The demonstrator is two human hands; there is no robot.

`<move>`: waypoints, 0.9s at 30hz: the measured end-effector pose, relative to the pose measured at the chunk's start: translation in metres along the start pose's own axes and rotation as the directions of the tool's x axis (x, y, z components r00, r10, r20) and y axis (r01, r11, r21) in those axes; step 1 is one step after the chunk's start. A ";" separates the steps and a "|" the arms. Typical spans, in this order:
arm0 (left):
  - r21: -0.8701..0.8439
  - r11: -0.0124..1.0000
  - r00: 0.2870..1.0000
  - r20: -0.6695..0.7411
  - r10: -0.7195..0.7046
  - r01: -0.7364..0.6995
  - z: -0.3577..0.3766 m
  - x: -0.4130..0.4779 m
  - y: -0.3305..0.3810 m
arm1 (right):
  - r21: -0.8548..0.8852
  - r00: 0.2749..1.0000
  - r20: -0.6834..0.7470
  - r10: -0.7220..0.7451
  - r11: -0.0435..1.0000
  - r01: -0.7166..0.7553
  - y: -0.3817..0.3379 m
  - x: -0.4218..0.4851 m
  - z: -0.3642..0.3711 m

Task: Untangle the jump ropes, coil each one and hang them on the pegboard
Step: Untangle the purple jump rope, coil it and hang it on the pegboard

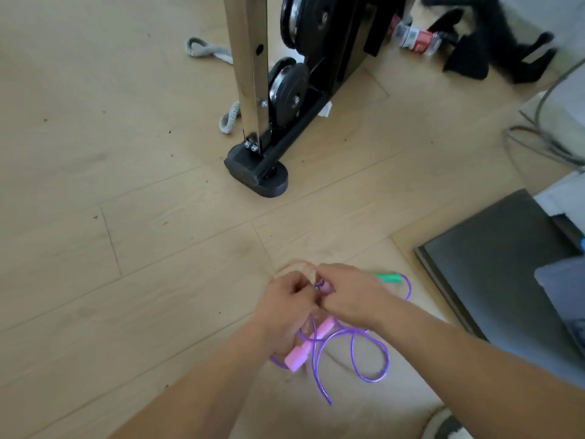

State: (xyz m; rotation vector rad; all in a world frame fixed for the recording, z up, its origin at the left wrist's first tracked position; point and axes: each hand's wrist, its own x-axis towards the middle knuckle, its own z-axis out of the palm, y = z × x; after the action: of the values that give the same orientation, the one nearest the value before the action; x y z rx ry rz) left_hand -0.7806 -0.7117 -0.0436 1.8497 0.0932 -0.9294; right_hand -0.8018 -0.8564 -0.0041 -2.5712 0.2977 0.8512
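Untangling step for me right now: my left hand (pixel 289 301) and right hand (pixel 346 296) sit knuckle to knuckle low over the pale wood plank floor (pixel 126 280), both curled tight and pinching the knot in the thin purple plastic jump-rope cord (pixel 371 380). Its loose loops sprawl below my wrists. The chunky pink handle (pixel 305 348) lies under the left wrist, long axis lower-left to upper-right. The green handle (pixel 387 277) lies roughly sideways beyond the right hand. Next I reckon it's teasing one loop out gently, no yanking. No pegboard in sight.
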 end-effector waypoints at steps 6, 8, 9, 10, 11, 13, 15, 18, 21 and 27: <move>0.244 0.962 0.942 0.335 0.034 -0.122 -0.029 -0.068 0.044 | 0.557 0.925 -0.256 0.280 0.825 -0.095 -0.029 -0.050 -0.094; 0.387 0.906 0.921 0.389 0.010 -0.173 -0.038 -0.087 0.048 | 0.694 0.871 -0.308 0.383 0.717 -0.070 -0.040 -0.069 -0.126; 0.407 0.892 0.918 0.396 0.024 -0.199 -0.042 -0.095 0.052 | 0.738 0.849 -0.325 0.418 0.673 -0.049 -0.044 -0.079 -0.141; 0.408 0.885 0.919 0.390 0.052 -0.223 -0.046 -0.103 0.059 | 0.734 0.833 -0.360 0.420 0.678 -0.024 -0.048 -0.090 -0.153; 0.381 0.891 0.921 0.377 0.095 -0.248 -0.051 -0.113 0.070 | 0.678 0.822 -0.411 0.394 0.735 -0.013 -0.051 -0.103 -0.162; 0.305 0.917 0.934 0.322 0.154 -0.257 -0.064 -0.136 0.105 | 0.499 0.831 -0.461 0.311 0.865 -0.047 -0.053 -0.131 -0.175; 0.268 0.911 0.935 0.256 0.245 -0.312 -0.077 -0.160 0.140 | 0.332 0.887 -0.391 0.245 0.936 -0.112 -0.056 -0.158 -0.182; 0.239 0.848 0.881 0.165 0.444 -0.473 -0.091 -0.196 0.185 | 0.509 0.928 -0.277 0.250 0.857 -0.079 -0.061 -0.192 -0.186; 0.176 0.796 0.814 0.183 0.552 -0.579 -0.093 -0.228 0.217 | 0.773 0.916 -0.370 0.156 0.598 0.211 -0.072 -0.220 -0.193; 0.136 0.772 0.783 0.059 0.619 -0.620 -0.084 -0.240 0.232 | 0.726 0.926 -0.360 -0.112 0.590 0.353 -0.099 -0.246 -0.197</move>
State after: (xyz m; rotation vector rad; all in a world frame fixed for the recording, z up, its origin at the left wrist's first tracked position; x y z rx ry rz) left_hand -0.7969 -0.6745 0.2983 1.8265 -0.5860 -0.4793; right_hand -0.8618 -0.8386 0.3202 -1.8033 0.3084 0.1544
